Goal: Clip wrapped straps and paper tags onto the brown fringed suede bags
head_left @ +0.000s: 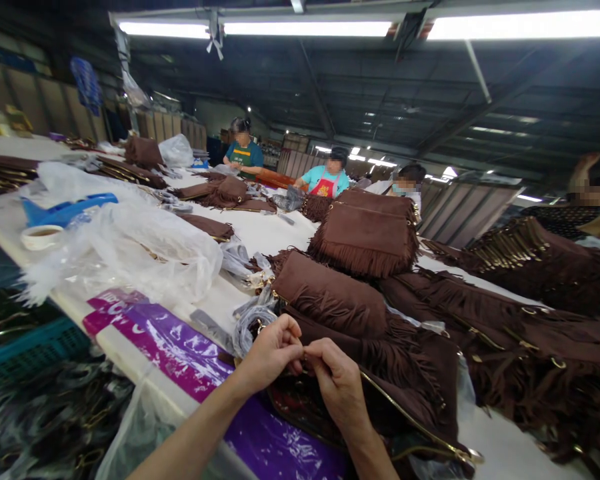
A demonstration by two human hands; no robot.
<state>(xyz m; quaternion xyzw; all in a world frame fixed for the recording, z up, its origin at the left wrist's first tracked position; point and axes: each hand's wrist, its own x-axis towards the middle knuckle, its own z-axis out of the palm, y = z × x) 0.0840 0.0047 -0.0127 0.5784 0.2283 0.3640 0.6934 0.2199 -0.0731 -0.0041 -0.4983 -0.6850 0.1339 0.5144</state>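
My left hand (277, 350) and my right hand (335, 373) meet fingertip to fingertip. Both are closed in a pinch; whatever lies between the fingers is too small to make out. Just beyond and beneath them is a brown fringed bag (415, 373), its long gold zip running down to the right. The bag's mouth gapes near my right wrist and shows a dark lining. Touching the far side of my left hand is a plastic-wrapped coiled strap (253, 327) with gold fittings. Under my forearms lies a shiny purple plastic sheet (180, 347).
Brown fringed bags are stacked behind (365, 233) and to the right (520, 327). Crumpled clear plastic (145, 247), a blue tape dispenser (65, 210) and a white tape roll (41, 237) lie left. A teal crate (35, 357) stands below the table edge. Several people work across the table.
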